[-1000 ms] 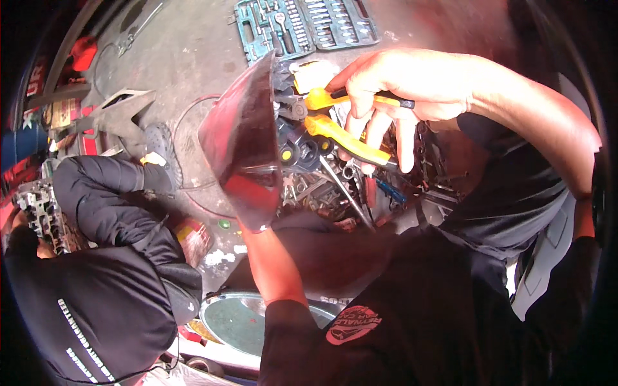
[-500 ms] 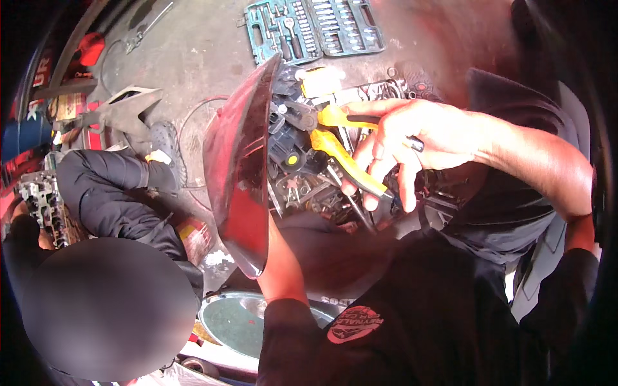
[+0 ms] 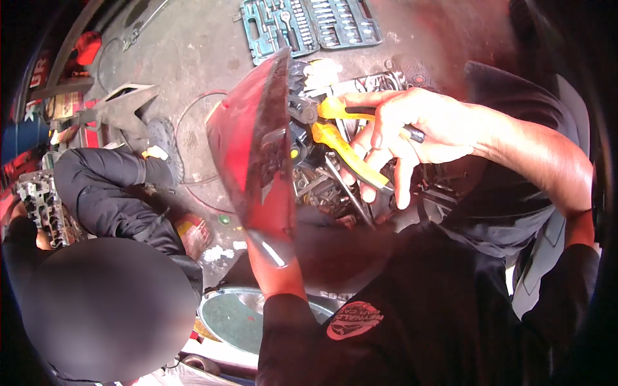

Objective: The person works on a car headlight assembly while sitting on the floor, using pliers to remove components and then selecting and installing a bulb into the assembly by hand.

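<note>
A red car tail light (image 3: 254,145) is held up in front of me, its glossy lens to the left and dark plastic housing to the right. My left forearm (image 3: 278,276) reaches up behind its lower end; the light hides my left hand and fingers, but it rests on that arm. My right hand (image 3: 418,128) is wrapped loosely around yellow-and-black pliers (image 3: 351,161), handles spread apart. The dark jaws (image 3: 304,110) are at the back of the housing. Whether they grip anything there I cannot tell.
A teal socket set case (image 3: 315,26) lies open on the floor ahead. Loose tools and metal parts (image 3: 322,186) sit beneath my hands. At left, a person in dark trousers (image 3: 116,193) handles a metal engine part (image 3: 45,199). A green oval panel (image 3: 232,321) lies below.
The tail light has turned and shifted slightly right, so its lens now covers more of the housing. My right hand and the pliers have barely moved.
</note>
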`<state>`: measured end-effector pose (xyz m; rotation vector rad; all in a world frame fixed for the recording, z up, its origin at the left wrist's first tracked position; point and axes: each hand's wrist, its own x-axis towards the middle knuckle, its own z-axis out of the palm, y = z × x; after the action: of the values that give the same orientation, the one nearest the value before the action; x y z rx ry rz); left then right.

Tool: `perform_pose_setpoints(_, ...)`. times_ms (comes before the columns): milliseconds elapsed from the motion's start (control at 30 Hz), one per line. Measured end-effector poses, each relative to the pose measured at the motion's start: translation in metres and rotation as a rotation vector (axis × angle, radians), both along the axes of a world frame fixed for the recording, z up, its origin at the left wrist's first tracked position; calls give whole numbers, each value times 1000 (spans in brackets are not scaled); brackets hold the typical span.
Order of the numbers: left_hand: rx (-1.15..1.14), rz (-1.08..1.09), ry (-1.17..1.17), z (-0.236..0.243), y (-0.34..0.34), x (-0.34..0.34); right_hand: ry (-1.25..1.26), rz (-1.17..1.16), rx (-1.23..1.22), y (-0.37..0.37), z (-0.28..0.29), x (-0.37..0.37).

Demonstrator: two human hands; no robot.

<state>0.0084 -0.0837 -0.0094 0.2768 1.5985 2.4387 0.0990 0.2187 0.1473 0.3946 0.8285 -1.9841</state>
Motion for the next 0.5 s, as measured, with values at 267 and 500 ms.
perform_pose_setpoints(267, -23, -25, -16, 4, 9, 3, 7, -7, 47, 1, 3, -6)
perform_pose_setpoints(500, -33, -46, -6, 2, 12, 2, 53, -20, 119, 1, -5, -4)
